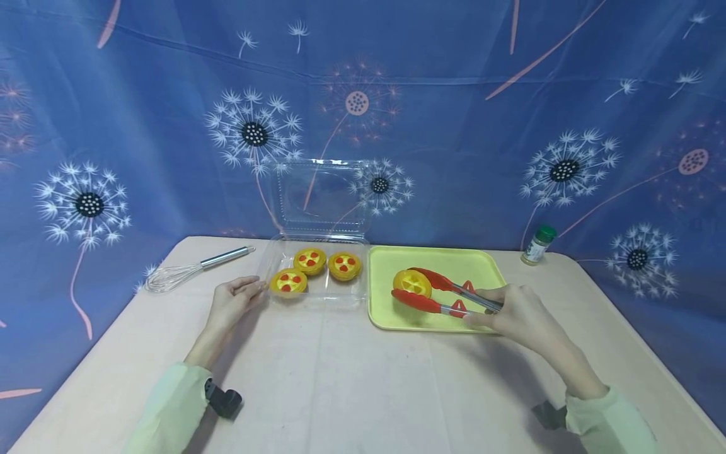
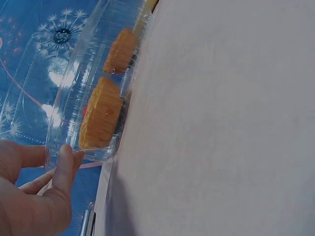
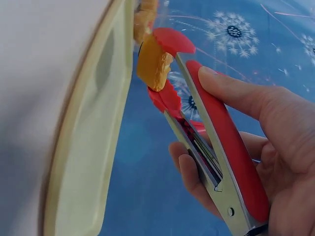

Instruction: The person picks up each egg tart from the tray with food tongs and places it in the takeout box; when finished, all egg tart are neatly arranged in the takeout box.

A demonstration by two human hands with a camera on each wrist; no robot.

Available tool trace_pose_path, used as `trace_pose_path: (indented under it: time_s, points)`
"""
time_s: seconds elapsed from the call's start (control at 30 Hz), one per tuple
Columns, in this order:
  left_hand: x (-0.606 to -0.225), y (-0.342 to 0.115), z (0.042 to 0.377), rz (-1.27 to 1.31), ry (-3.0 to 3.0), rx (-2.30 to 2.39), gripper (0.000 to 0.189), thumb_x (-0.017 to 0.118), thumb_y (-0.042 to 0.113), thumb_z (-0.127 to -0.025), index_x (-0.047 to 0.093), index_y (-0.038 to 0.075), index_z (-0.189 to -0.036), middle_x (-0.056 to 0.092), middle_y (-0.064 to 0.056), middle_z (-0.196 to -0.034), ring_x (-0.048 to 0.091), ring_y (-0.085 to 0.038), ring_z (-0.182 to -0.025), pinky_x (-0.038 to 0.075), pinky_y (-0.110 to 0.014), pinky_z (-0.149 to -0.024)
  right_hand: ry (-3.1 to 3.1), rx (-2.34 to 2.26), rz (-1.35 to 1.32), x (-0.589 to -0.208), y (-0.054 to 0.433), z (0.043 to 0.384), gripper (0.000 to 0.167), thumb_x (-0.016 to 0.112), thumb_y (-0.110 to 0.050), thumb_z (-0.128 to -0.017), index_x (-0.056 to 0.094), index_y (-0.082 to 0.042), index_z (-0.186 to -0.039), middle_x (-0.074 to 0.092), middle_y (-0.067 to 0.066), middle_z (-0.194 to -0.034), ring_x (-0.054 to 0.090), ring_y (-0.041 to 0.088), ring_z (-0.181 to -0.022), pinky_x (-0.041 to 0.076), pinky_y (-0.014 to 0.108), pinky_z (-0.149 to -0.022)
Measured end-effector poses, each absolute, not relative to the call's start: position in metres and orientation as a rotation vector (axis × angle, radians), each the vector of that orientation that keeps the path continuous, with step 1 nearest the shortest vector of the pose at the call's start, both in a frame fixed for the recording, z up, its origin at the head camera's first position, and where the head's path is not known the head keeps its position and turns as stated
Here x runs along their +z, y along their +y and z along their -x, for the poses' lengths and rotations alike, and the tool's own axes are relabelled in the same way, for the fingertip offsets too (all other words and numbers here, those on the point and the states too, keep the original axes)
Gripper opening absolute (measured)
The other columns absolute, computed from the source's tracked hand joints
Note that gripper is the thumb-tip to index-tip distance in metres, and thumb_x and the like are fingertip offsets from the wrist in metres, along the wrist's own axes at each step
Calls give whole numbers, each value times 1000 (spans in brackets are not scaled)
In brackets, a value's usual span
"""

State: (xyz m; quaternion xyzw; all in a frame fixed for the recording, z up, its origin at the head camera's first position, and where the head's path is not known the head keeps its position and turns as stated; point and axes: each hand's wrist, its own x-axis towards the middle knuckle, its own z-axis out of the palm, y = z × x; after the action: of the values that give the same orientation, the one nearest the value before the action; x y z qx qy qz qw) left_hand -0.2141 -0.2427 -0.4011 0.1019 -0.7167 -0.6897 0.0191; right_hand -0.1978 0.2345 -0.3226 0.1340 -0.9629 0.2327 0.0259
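Observation:
My right hand (image 1: 527,318) grips red-and-metal tongs (image 1: 421,301) by their handles. Between the red tips is a yellow egg tart (image 1: 411,284), held above the pale yellow tray (image 1: 476,265); the right wrist view shows the tart (image 3: 152,66) raised off the tray. At the left, my left hand (image 1: 229,306) pinches the near-left corner of a clear plastic container (image 2: 69,123) between thumb and fingers. Its hinged lid (image 1: 323,195) stands upright at the back. Inside lie three tarts with red spots: one tart (image 1: 289,282) at the left front, another tart (image 1: 309,260) behind it, a third tart (image 1: 344,266) to the right.
A whisk (image 1: 198,268) lies left of the container. A small green-capped jar (image 1: 539,244) stands at the back right, beyond the tray. A blue dandelion-print cloth (image 1: 454,139) hangs behind the pale table (image 1: 351,378).

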Motion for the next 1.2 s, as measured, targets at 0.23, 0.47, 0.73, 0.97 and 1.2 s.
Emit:
trace_pose_path:
  time_s: [0.23,0.47,0.73,0.97,1.2]
  points:
    - [-401,-242,214,-347,-2221,-2151,46,49,8,-102,38,-16,-139,51,-29,-136,65,2,-91,51,-25,-99,-2989,818,-376,-313,221,204,65,84,-45,-73,69,-3,-119,27,-10,-52,25,10,-48,22,23,-38]
    - [-403,-242,215,-328,-2224,-2128,43,48,7,-102,40,-16,-137,52,-30,-134,65,1,-92,53,-22,-97,-3010,976,-436,-309,202,215,64,83,-47,-73,70,-7,-120,60,-4,-63,28,12,-54,24,26,-42]
    - [-403,-243,213,-349,-2243,-2115,45,48,9,-102,39,-15,-139,48,-31,-138,65,-6,-103,52,-23,-98,-2998,1033,-542,-313,171,234,57,83,-45,-74,72,-8,-117,76,5,-90,36,14,-55,26,24,-44]
    - [-404,-241,213,-344,-2236,-2097,43,48,7,-101,41,-16,-137,53,-30,-134,65,0,-93,53,-24,-97,-3048,1186,-557,-322,144,248,51,85,-41,-73,74,-10,-113,72,-2,-77,30,14,-56,23,24,-45]
    - [-403,-241,215,-349,-2245,-2087,43,48,8,-102,41,-16,-137,53,-30,-134,64,1,-92,52,-25,-98,-3077,1237,-533,-331,128,259,49,85,-41,-72,76,-10,-109,76,5,-91,45,13,-66,33,24,-51]
